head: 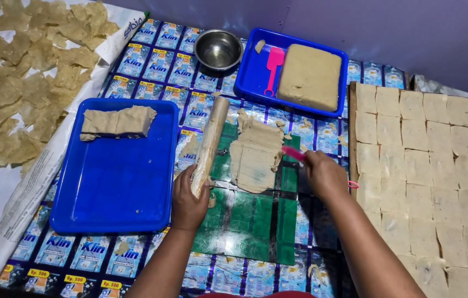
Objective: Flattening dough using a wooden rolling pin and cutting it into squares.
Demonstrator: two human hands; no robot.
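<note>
The right hand (325, 175) is closed around a pink plastic scraper (293, 153), whose handle is mostly hidden in the fist; its tip touches the right edge of a flat beige dough sheet (255, 154). The left hand (187, 201) grips the lower end of a dough-coated wooden rolling pin (211, 140), just left of the sheet. A blue plastic tray (118, 182) lies beside it; cut dough squares (432, 165) fill the right.

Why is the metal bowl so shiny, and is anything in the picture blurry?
Head view: the metal bowl catches soft light on its rim and stays dark inside; the glossy mat shows pale glare patches; the right hand and its pink tool look slightly smeared; the left hand on the rolling pin is sharper; the near bottom edge falls into shadow.
</note>
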